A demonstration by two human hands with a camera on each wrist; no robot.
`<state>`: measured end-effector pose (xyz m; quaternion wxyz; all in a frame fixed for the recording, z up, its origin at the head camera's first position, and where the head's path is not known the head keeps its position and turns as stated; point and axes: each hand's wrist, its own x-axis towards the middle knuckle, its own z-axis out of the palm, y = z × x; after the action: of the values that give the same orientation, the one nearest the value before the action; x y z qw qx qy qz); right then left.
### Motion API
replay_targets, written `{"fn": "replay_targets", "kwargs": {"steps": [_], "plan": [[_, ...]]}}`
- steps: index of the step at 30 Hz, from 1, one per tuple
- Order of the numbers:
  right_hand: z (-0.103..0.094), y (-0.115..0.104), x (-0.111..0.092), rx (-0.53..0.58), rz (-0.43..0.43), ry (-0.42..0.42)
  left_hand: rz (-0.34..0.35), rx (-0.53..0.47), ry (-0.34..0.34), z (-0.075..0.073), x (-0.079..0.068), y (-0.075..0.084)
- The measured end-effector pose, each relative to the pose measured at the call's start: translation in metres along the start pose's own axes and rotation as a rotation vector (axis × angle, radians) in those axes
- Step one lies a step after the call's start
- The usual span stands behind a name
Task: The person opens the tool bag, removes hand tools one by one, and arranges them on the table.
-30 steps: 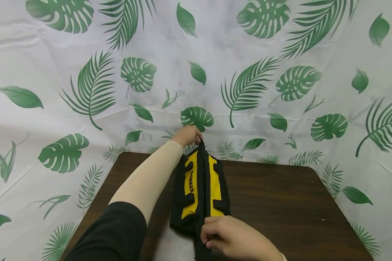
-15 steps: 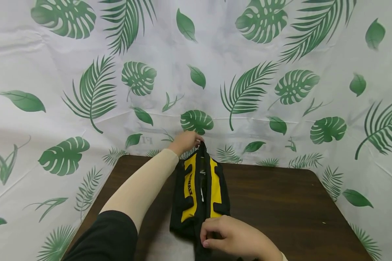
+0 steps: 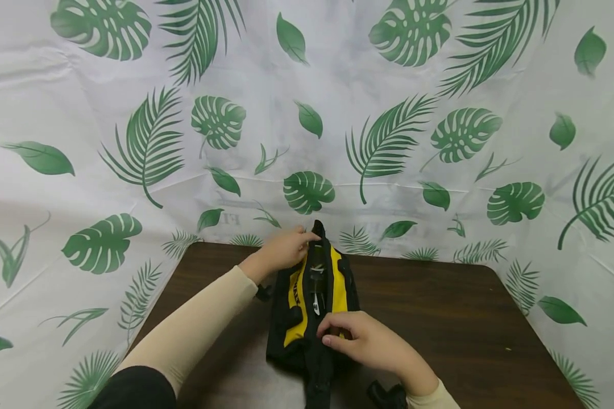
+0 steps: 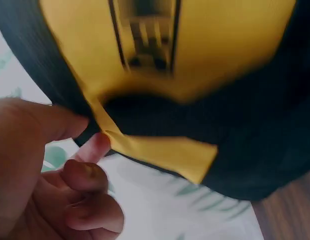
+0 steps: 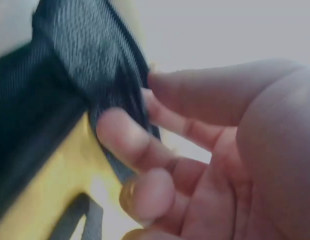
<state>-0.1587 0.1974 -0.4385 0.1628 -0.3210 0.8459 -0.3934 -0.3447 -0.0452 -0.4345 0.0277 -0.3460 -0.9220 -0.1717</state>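
Note:
A black and yellow tool bag (image 3: 295, 324) lies lengthwise on the table, its long top gap parted. Something dark with a small white marking (image 3: 316, 305) shows inside. At the far end my left hand (image 3: 283, 248) pinches the bag's edge; in the left wrist view the thumb (image 4: 65, 122) and index finger meet at the yellow and black border. Near the close end my right hand (image 3: 370, 343) holds the black edge of the opening between thumb and fingers, as the black strip (image 5: 90, 55) in the right wrist view shows. A black flap (image 3: 318, 375) hangs toward me.
The dark wooden table (image 3: 435, 318) extends to both sides of the bag. Behind it hangs a white cloth (image 3: 266, 74) printed with green leaves. Black camera mounts sit at both wrists, the right mount (image 3: 386, 395) hanging low over the table.
My left hand has left the far tip of the bag and moved nearer along its left edge. My right hand has moved slightly up the bag. The gap has widened, exposing the inside.

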Motion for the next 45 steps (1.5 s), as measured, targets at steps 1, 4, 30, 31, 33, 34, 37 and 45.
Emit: {"fn": "replay_targets", "kwargs": {"steps": [1,4,30,31,33,34,37,45], "plan": [[-0.001,0.002,0.001,-0.014,0.025,0.026,0.0,-0.029,-0.006,0.0,-0.008,0.005],[-0.004,0.009,0.006,-0.062,0.061,0.111,-0.008,-0.097,-0.039,0.001,-0.034,0.019],[-0.036,0.052,0.012,-0.294,0.402,0.589,-0.437,-0.441,-0.006,0.011,-0.125,0.01],[-0.039,0.052,0.011,-0.293,0.4,0.584,-0.436,-0.451,0.003,0.01,-0.125,0.009],[-0.044,0.052,0.009,-0.297,0.398,0.577,-0.423,-0.467,0.019,0.007,-0.126,0.006],[-0.047,0.051,0.007,-0.301,0.398,0.572,-0.412,-0.472,0.026,0.005,-0.126,0.004],[-0.055,0.051,0.004,-0.327,0.394,0.566,-0.39,-0.475,0.038,-0.001,-0.127,0.0],[-0.068,0.062,-0.003,-0.326,0.413,0.58,-0.41,-0.454,0.064,-0.011,-0.134,-0.013]]}}
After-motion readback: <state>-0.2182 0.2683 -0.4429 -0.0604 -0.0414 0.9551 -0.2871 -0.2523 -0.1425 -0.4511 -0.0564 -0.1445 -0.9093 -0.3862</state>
